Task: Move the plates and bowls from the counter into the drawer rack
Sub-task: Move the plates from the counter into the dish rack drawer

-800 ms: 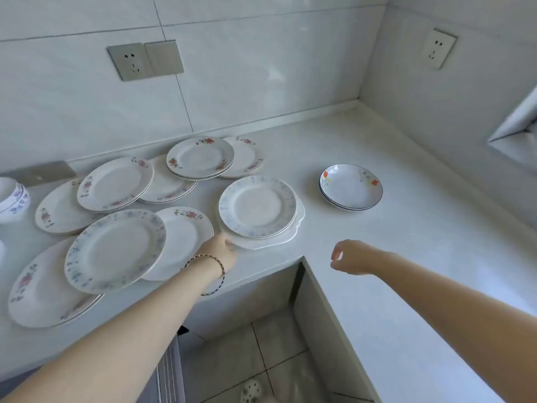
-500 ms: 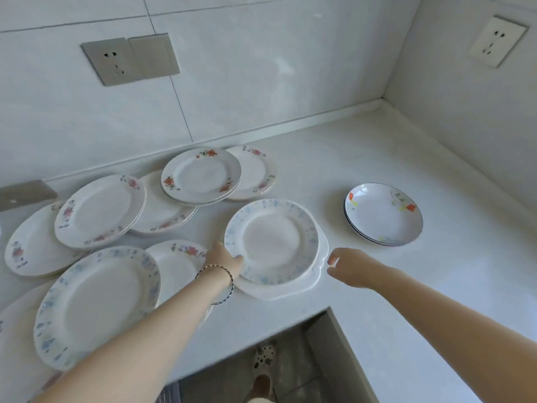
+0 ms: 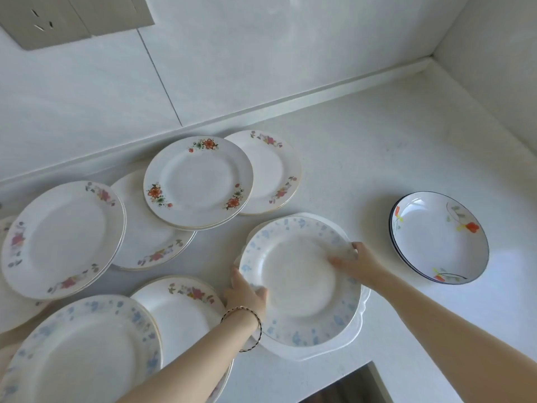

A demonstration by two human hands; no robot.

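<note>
White desk (image 3: 377,158): bare from the blue-flecked plate (image 3: 302,283) right to the bowls (image 3: 438,237) and back to the wall; left side is crowded with plates.
Front edge: close below the scalloped plate (image 3: 359,330).
Blue-flecked plate: sits over the scalloped plate; I can't tell if it's lifted.
Left grip (image 3: 247,298): curled on its left rim.
Right grip (image 3: 357,263): fingers over its right rim, pinching.

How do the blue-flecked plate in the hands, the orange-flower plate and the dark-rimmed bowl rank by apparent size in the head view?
1. blue-flecked plate, largest, though it is also nearest the camera.
2. orange-flower plate and dark-rimmed bowl, too alike to rank.
</note>
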